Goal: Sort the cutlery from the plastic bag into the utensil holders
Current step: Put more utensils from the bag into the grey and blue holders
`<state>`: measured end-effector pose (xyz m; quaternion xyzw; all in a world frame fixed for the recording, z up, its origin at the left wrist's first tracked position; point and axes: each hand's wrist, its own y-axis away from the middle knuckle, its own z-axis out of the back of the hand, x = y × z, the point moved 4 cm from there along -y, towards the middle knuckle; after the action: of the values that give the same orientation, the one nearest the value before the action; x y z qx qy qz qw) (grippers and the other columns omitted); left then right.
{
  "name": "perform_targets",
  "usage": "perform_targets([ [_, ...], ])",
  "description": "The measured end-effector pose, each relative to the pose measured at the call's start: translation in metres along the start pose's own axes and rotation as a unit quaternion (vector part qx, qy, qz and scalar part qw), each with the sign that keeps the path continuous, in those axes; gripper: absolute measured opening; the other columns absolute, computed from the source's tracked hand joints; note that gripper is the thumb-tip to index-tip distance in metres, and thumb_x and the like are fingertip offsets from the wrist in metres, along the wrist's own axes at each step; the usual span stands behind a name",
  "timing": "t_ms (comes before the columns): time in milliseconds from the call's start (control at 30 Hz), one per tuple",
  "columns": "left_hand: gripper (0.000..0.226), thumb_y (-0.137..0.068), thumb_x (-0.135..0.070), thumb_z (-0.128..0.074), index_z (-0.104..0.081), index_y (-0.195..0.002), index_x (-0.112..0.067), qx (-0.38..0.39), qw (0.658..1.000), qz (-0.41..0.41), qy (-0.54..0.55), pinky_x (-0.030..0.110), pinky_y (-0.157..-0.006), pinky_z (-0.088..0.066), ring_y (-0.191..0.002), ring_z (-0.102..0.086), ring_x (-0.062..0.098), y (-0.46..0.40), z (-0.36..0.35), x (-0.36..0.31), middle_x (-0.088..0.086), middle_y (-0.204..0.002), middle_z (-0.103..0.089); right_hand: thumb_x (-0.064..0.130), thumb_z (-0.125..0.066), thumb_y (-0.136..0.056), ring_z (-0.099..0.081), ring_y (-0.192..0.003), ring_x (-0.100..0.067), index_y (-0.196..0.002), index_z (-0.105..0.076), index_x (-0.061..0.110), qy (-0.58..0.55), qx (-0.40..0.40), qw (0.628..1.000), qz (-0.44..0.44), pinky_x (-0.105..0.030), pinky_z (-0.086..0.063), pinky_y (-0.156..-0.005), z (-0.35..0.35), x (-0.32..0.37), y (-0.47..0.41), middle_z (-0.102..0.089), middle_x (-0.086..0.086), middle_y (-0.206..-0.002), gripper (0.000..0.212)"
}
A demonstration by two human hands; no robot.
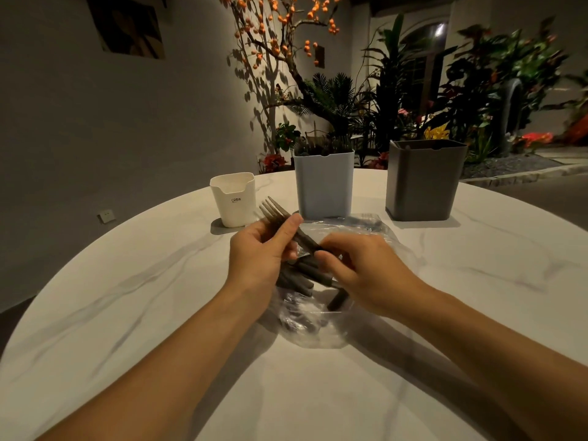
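Dark matte cutlery (pixel 302 275) mostly lies in the clear plastic bag (pixel 318 319) on the surface — the left hand (pixel 254 259) grips several forks, the right hand (pixel 359 268) pinches one handle — sorting barely begun.

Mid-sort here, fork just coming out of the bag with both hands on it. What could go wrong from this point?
1. The left hand grips a bundle of dark handles along with the fork; passing the fork on could let some slip.
2. The right hand pinches the fork handle over the loose plastic bag, which might drag along.
3. The white holder sits just beyond the tines and looks light; a bump may tip it.
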<state>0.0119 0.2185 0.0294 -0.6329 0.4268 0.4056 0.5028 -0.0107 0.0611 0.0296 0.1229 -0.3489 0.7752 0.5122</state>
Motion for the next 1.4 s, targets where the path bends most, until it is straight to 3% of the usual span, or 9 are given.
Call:
perform_targets([
  [100, 0.031, -0.076, -0.04, -0.072, -0.078, -0.095, -0.017, 0.053, 0.998, 0.016, 0.022, 0.03, -0.077, -0.055, -0.071, -0.066, 0.012, 0.0, -0.004, 0.0, 0.004, -0.082, -0.072, 0.032, -0.058, -0.098, -0.066, -0.084, -0.006, -0.108, -0.069, 0.029, -0.064, -0.009, 0.998, -0.01, -0.02, -0.057, -0.079, 0.0, -0.001, -0.003, -0.067, 0.017, -0.089, 0.015],
  [233, 0.02, -0.095, -0.033, -0.062, -0.074, -0.107, -0.022, 0.101, 0.989, -0.007, -0.106, 0.024, -0.07, -0.059, -0.085, -0.074, 0.014, 0.01, -0.013, -0.001, -0.003, -0.092, -0.077, 0.028, -0.057, -0.097, -0.062, -0.078, 0.005, -0.118, -0.068, 0.031, -0.12, -0.029, 0.992, -0.01, -0.004, -0.049, -0.071, 0.0, 0.004, -0.004, -0.063, 0.024, -0.094, 0.024],
  [433, 0.017, -0.095, -0.035, -0.062, -0.073, -0.102, -0.026, 0.068, 0.989, -0.007, -0.131, 0.033, -0.087, -0.06, -0.087, -0.074, 0.011, 0.01, -0.01, -0.002, -0.008, -0.089, -0.077, 0.03, -0.055, -0.099, -0.067, -0.081, 0.002, -0.11, -0.066, 0.035, -0.134, -0.036, 0.99, -0.01, -0.012, -0.055, -0.068, 0.003, 0.002, -0.003, -0.065, 0.023, -0.09, 0.016],
  [600, 0.011, -0.097, -0.029, -0.061, -0.072, -0.098, -0.025, 0.096, 0.985, -0.026, -0.141, 0.027, -0.076, -0.059, -0.084, -0.074, 0.01, 0.007, -0.013, -0.013, -0.004, -0.087, -0.077, 0.028, -0.059, -0.097, -0.058, -0.09, 0.006, -0.122, -0.059, 0.025, -0.125, -0.125, 0.984, 0.026, -0.004, -0.048, -0.071, 0.027, 0.015, -0.02, -0.057, 0.022, -0.1, 0.024],
  [733, 0.009, -0.095, -0.027, -0.063, -0.071, -0.099, -0.029, 0.128, 0.979, -0.013, -0.157, 0.019, -0.07, -0.054, -0.088, -0.072, 0.01, 0.003, -0.019, -0.02, -0.005, -0.092, -0.076, 0.02, -0.058, -0.098, -0.059, -0.099, 0.0, -0.132, -0.052, 0.029, -0.167, -0.105, 0.979, 0.049, -0.015, -0.051, -0.077, 0.049, 0.03, -0.041, -0.058, 0.019, -0.103, 0.036],
  [933, 0.012, -0.097, -0.022, -0.062, -0.073, -0.102, -0.02, 0.145, 0.978, 0.008, -0.149, 0.015, -0.054, -0.047, -0.055, -0.059, -0.001, -0.008, -0.03, -0.038, -0.008, -0.075, -0.071, -0.008, -0.055, -0.092, -0.062, -0.101, -0.008, -0.125, -0.057, 0.031, -0.146, -0.069, 0.984, 0.078, -0.025, -0.058, -0.08, 0.078, 0.048, -0.061, -0.061, 0.011, -0.104, 0.051],
  [1133, 0.02, -0.1, -0.019, -0.057, -0.074, -0.093, -0.027, 0.182, 0.967, 0.017, -0.178, 0.024, -0.059, -0.046, -0.066, -0.056, 0.01, -0.029, -0.038, -0.054, -0.003, -0.082, -0.074, -0.01, -0.062, -0.087, -0.063, -0.097, -0.006, -0.113, -0.056, 0.032, -0.114, -0.087, 0.985, 0.102, -0.02, -0.058, -0.075, 0.092, 0.055, -0.073, -0.061, 0.01, -0.099, 0.05],
  [1267, 0.014, -0.098, -0.021, -0.061, -0.075, -0.099, -0.023, 0.188, 0.967, 0.016, -0.171, 0.025, -0.059, -0.046, -0.064, -0.059, 0.008, -0.046, -0.043, -0.063, -0.001, -0.088, -0.076, -0.015, -0.064, -0.082, -0.065, -0.098, -0.012, -0.114, -0.057, 0.027, -0.127, -0.102, 0.982, 0.1, -0.028, -0.061, -0.078, 0.101, 0.054, -0.086, -0.06, 0.009, -0.098, 0.053],
  [1400, 0.012, -0.098, -0.024, -0.061, -0.07, -0.106, -0.024, 0.177, 0.965, -0.014, -0.193, 0.021, -0.063, -0.051, -0.078, -0.069, 0.01, -0.066, -0.047, -0.075, -0.005, -0.091, -0.076, -0.018, -0.063, -0.081, -0.065, -0.097, -0.012, -0.115, -0.058, 0.019, -0.131, -0.119, 0.978, 0.111, -0.019, -0.059, -0.077, 0.111, 0.052, -0.106, -0.057, 0.008, -0.102, 0.051],
])
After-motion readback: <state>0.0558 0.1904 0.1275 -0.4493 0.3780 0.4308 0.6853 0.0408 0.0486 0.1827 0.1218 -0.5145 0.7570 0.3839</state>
